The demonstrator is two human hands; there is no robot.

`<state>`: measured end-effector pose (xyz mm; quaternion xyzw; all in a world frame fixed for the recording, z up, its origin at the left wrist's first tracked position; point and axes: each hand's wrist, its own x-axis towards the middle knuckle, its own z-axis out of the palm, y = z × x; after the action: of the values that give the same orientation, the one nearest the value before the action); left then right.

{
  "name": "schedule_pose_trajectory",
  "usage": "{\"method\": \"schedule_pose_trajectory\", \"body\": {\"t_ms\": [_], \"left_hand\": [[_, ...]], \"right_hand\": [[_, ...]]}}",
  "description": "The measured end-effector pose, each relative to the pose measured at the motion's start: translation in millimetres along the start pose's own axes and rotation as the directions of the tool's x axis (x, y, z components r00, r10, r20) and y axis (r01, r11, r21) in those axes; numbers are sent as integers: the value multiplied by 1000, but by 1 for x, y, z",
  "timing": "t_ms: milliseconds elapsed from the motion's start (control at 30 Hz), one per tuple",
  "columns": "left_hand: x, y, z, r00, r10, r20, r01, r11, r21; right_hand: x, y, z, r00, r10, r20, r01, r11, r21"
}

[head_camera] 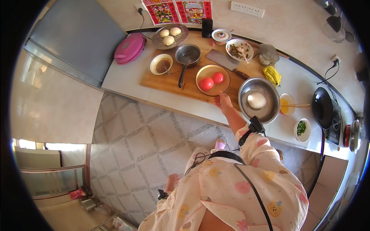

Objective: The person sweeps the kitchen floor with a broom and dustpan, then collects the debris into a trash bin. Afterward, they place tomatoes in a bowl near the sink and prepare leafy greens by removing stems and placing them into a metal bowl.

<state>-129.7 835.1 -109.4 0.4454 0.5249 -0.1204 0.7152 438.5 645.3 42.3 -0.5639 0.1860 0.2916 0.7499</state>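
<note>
My right hand (223, 101) is at the near rim of a round plate (213, 91), with a fingertip over the edge and the other fingers curled just below it. Two red tomatoes (206, 83) lie on this plate, on a wooden cutting board (162, 82). Right of the hand, a steel bowl (272, 112) contains a ball of dough (256, 100). A small saucepan (188, 55) and a cleaver (222, 59) lie behind the plate. My left hand (173, 179) hangs low beside my body over the floor, with nothing seen in it.
Left are a bowl of brown sauce (162, 65), a perforated tray (180, 37) with dough balls and a pink electric pan (129, 49). To the right stand a bowl of egg (286, 106) with chopsticks, a bowl of chopped greens (301, 128) and a black wok (321, 108). The counter edge curves before me.
</note>
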Motion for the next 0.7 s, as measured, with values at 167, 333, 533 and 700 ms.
{"method": "schedule_pose_trajectory", "body": {"t_ms": [167, 333, 533, 700], "left_hand": [[37, 33, -6, 991, 114, 73, -133, 931, 340], [97, 140, 17, 994, -110, 17, 108, 988, 115], [128, 273, 74, 947, 153, 282, -244, 914, 324], [93, 364, 163, 828, 194, 526, -455, 781, 428]], "right_hand": [[19, 2, -4, 1000, -27, -12, 26, 992, -122], [26, 15, -3, 974, -141, -179, 105, 974, -199], [-12, 9, 12, 974, -125, -191, 106, 989, -107], [-68, -4, 21, 982, -77, -174, 57, 991, -117]]}}
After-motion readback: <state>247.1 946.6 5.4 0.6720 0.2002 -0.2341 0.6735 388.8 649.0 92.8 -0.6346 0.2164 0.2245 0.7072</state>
